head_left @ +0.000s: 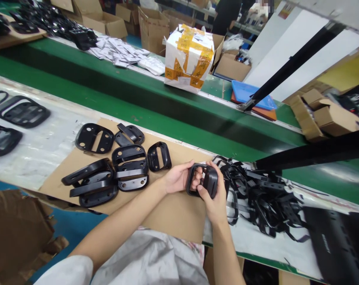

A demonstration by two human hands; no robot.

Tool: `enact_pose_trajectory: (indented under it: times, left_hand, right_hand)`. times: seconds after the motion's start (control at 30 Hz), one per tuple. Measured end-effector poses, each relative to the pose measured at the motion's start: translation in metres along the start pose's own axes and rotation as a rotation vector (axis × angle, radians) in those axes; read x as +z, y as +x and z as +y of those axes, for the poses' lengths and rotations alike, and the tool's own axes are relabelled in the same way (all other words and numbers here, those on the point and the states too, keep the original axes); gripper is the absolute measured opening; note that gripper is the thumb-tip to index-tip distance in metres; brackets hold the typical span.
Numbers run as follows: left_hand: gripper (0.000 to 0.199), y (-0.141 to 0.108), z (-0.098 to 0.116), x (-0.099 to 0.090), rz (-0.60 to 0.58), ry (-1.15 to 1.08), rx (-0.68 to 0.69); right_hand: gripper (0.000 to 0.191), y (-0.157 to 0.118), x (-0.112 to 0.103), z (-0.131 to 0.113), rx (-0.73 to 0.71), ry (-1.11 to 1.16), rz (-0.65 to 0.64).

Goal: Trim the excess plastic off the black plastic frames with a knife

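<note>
black rounded-rectangular plastic frame (210, 180), one, held in both bare hands over the right part of a flat brown cardboard sheet (173, 215). left hand (179, 178): at the frame's left edge, thumb by the upper corner, partly curled; its far fingers are partly hidden. right hand (216, 194): curled firmly round the frame's right side, thumb across the near face; fingertips show through the frame's window, whose hand they belong to cannot be told. on the sheet, left of the hands: a loose group of black plastic plates with raised handle bars and round holes (130, 168), some touching. just right of the hands: a tangled heap of thin black straps and frames (265, 202), on a white-covered worktop (54, 150); beyond it, a dark flat panel (330, 241), at the right. behind the worktop: a long green surface (155, 114). along its far side: a heap of white paper slips (116, 51), a white carton bound in yellow printed tape (189, 59), a blue plastic tray (253, 95).
</note>
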State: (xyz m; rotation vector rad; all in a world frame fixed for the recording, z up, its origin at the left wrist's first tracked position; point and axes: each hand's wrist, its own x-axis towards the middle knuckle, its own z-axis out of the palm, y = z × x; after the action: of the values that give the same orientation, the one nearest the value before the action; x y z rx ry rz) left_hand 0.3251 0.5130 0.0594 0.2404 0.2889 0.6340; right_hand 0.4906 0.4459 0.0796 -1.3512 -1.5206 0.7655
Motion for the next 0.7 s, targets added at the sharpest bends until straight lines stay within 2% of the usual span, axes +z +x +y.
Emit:
enact_pose_trajectory:
  times: [0.23, 0.4, 0.53, 0.7]
  left_hand:
    - [0.042, -0.005, 0.004, 0.013, 0.042, -0.066, 0.005]
    - [0.043, -0.006, 0.007, 0.014, 0.043, 0.050, 0.040]
    - [0.049, -0.003, 0.002, 0.011, 0.084, 0.219, 0.188]
    - [0.054, 0.003, -0.009, 0.008, 0.221, 0.498, 0.415]
  right_hand:
    - [0.068, 0.001, 0.010, 0.007, -0.059, 0.060, 0.049]
    - [0.067, 0.005, 0.011, 0.010, -0.084, 0.036, 0.041]
    - [0.066, 0.005, 0.006, 0.004, -0.115, -0.082, 0.080]
    - [0.071, 0.004, 0.005, -0.004, -0.158, -0.209, 0.148]
